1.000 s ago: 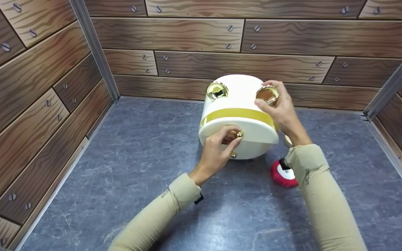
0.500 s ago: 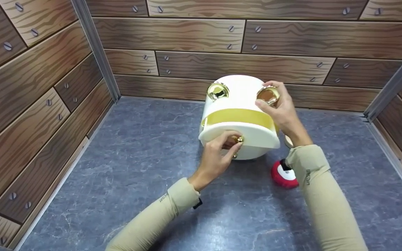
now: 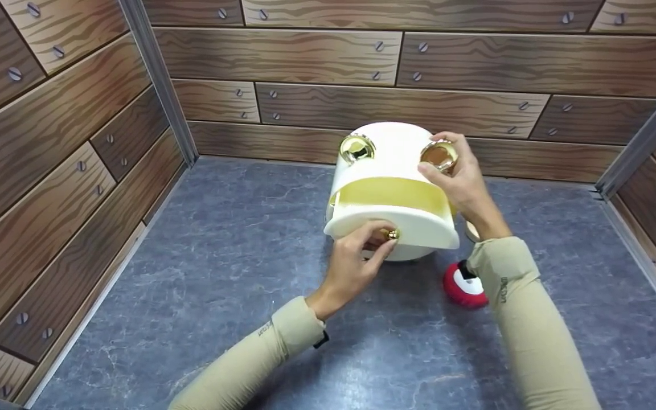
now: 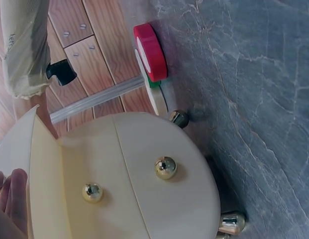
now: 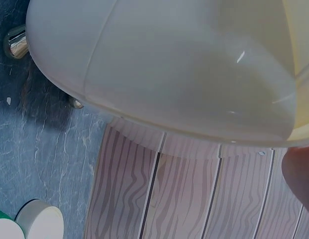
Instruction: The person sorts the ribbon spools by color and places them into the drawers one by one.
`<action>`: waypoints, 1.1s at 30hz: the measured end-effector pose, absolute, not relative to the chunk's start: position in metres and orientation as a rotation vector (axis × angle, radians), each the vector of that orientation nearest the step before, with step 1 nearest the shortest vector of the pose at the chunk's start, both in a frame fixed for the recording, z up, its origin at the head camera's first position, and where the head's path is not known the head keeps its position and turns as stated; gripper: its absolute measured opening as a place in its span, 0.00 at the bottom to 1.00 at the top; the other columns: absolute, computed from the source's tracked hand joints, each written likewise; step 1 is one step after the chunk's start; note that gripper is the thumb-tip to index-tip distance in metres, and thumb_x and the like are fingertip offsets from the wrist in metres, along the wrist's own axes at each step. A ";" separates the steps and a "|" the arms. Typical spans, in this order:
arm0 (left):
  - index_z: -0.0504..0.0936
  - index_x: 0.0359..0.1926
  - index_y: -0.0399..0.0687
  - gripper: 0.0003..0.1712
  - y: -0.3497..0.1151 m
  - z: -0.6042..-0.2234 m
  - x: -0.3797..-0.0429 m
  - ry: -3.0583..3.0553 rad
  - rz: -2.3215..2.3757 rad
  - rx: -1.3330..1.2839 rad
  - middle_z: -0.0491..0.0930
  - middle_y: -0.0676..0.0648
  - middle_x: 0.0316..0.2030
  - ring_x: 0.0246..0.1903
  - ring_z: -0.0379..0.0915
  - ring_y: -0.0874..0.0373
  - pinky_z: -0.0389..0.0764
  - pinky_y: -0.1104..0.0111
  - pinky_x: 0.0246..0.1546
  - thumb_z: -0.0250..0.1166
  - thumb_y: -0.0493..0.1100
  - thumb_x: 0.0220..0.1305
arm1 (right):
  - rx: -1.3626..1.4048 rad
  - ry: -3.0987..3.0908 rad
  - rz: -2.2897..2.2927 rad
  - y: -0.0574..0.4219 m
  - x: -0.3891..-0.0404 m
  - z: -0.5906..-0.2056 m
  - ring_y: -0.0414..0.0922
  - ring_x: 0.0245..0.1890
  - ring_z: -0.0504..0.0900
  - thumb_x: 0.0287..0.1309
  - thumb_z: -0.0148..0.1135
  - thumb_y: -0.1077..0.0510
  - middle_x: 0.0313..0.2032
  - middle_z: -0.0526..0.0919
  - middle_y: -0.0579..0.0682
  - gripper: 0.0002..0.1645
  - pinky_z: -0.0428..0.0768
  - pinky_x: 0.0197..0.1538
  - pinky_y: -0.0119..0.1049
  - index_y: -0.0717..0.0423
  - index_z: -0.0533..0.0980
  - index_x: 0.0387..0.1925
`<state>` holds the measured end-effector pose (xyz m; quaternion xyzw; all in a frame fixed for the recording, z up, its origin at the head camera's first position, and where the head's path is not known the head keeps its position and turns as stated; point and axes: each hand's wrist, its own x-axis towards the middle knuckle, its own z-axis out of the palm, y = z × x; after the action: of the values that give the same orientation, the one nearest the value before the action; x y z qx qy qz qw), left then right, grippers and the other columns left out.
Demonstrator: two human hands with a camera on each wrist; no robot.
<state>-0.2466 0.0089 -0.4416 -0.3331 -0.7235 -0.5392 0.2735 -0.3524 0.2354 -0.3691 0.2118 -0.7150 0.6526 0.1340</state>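
A rounded white drawer box (image 3: 396, 139) stands near the back wall, on short gold feet (image 4: 233, 222). My left hand (image 3: 353, 265) pinches the gold knob (image 3: 393, 234) of the top drawer (image 3: 425, 225), which stands partly pulled out, its yellow side (image 3: 390, 192) showing. Below it, two more gold knobs (image 4: 165, 168) sit on the lower front in the left wrist view. My right hand (image 3: 463, 182) grips the right gold cup-shaped fitting (image 3: 438, 156) on top; a matching gold fitting (image 3: 356, 149) is at the left. What the drawer contains cannot be seen.
A red roll (image 3: 464, 286) with a white face lies right of the box, partly behind the right cuff. Green (image 5: 6, 226) and white rolls (image 5: 42, 219) are beside it. Wood-print panels (image 3: 328, 57) wall in the dark marbled surface (image 3: 237, 228).
My left hand has drawn the top drawer out toward me and down in view, widening the yellow band. My right hand keeps its grip on the gold fitting.
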 end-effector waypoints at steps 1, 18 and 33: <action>0.83 0.51 0.41 0.11 0.009 -0.441 -0.246 -1.950 -1.450 -0.894 0.88 0.45 0.37 0.35 0.87 0.58 0.87 0.77 0.39 0.67 0.41 0.72 | 0.616 -2.072 1.891 0.235 -0.353 -0.369 0.42 0.32 0.83 0.64 0.70 0.64 0.38 0.84 0.52 0.30 0.83 0.32 0.30 0.52 0.69 0.64; 0.83 0.51 0.43 0.11 0.008 -0.444 -0.235 -1.942 -1.436 -0.906 0.88 0.46 0.37 0.34 0.87 0.59 0.86 0.78 0.38 0.68 0.41 0.71 | 0.628 -2.050 1.910 0.235 -0.353 -0.370 0.41 0.33 0.83 0.64 0.69 0.65 0.38 0.83 0.51 0.30 0.83 0.34 0.30 0.53 0.69 0.63; 0.84 0.51 0.42 0.10 0.008 -0.445 -0.229 -1.941 -1.427 -0.911 0.88 0.47 0.36 0.33 0.86 0.60 0.86 0.76 0.35 0.68 0.40 0.71 | 0.635 -2.039 1.921 0.235 -0.353 -0.370 0.42 0.34 0.83 0.64 0.69 0.66 0.39 0.82 0.53 0.30 0.83 0.35 0.30 0.53 0.69 0.63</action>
<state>-0.2285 0.0081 -0.4455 -0.3395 -0.7236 -0.5320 0.2795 -0.3533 0.2351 -0.3704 0.2190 -0.7035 0.6627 0.1341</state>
